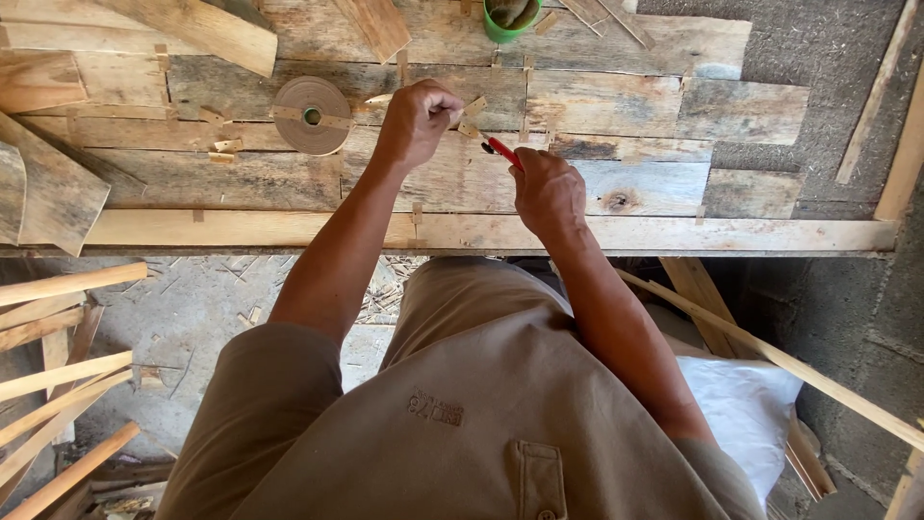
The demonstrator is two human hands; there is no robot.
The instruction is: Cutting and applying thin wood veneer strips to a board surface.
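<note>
My left hand (416,120) is closed on a thin strip of light wood veneer (471,117) above a rough plank workbench (616,106). My right hand (547,190) grips a red-handled cutter (503,152) whose tip points up-left at the strip's end. The two hands are close together near the bench's middle. A roll of tan veneer tape (311,115) lies flat to the left of my left hand.
A green cup (510,19) stands at the bench's far edge. Small veneer offcuts (221,146) are scattered on the planks. Loose boards (207,29) lie at the upper left, wooden slats (58,385) lean at the lower left, a long stick (770,356) crosses at right.
</note>
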